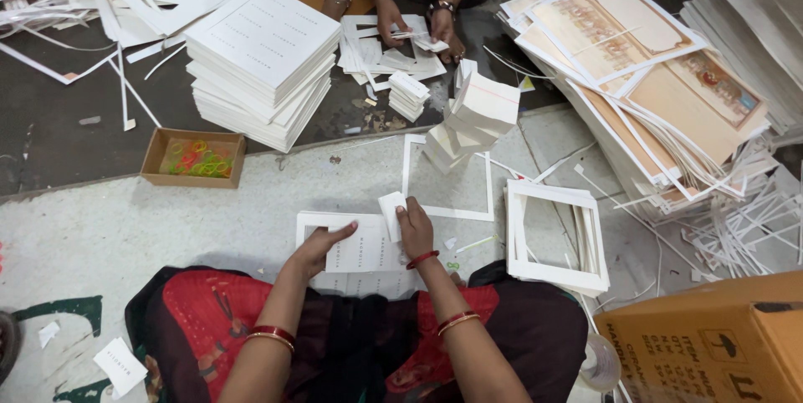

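Note:
I sit on the floor with a white perforated card sheet [361,246] in front of my knees. My left hand [319,246] presses flat on the sheet's left part. My right hand [415,227] grips a small stack of white punched-out cards [391,212] at the sheet's upper right corner. An empty white card frame [411,160] lies just beyond on the floor.
A leaning pile of small white cards [468,123] stands ahead. Empty frames [552,273] are stacked at my right, a tall stack of white sheets [259,60] at upper left, and a box of coloured rubber bands [194,157] beside it. Another person's hands [414,25] sort cards opposite. Printed sheets [636,60] and a carton [711,344] are at right.

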### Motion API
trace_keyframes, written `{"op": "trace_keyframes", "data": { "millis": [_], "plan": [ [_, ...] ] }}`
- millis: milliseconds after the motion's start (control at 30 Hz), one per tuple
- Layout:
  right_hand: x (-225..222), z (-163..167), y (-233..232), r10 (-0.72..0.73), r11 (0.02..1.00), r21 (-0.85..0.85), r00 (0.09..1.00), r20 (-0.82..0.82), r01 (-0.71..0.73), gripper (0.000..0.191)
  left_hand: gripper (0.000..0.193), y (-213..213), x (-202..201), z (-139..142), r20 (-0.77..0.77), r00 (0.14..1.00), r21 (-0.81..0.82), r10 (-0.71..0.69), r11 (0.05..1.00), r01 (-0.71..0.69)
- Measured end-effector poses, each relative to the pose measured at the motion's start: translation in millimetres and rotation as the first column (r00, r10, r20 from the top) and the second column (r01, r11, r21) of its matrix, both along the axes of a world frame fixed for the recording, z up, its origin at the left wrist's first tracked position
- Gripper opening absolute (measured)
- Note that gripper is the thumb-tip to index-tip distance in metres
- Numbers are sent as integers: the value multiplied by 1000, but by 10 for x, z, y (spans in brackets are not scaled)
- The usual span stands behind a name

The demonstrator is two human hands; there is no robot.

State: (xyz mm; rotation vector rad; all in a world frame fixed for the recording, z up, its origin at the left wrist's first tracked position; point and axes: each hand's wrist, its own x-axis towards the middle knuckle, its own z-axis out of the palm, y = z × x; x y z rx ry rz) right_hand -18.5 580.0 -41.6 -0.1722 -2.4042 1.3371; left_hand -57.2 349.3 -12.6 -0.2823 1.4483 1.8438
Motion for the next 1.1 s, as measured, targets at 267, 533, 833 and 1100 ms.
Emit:
{"op": "trace_keyframes", "data": {
  "millis": [267,533,833,1100],
  "plan": [
    [-78,3,-41,-53,981,193,994,94,34,30,64,-114,49,-43,-19,987,51,-159,986,160],
    [-224,70,-178,-236,941,292,948,211,169,36,65,-106,90,-76,38,991,31,-127,992,126],
    [-210,104,-553,-313,861,355,930,-194,364,29,55,-37,172,-6,-36,999,3,2,1000,-2],
    [-377,-92,-447,-306,921,286,945,112,264,34,55,-35,81,-47,-131,986,-59,-101,994,94]
  ]
}}
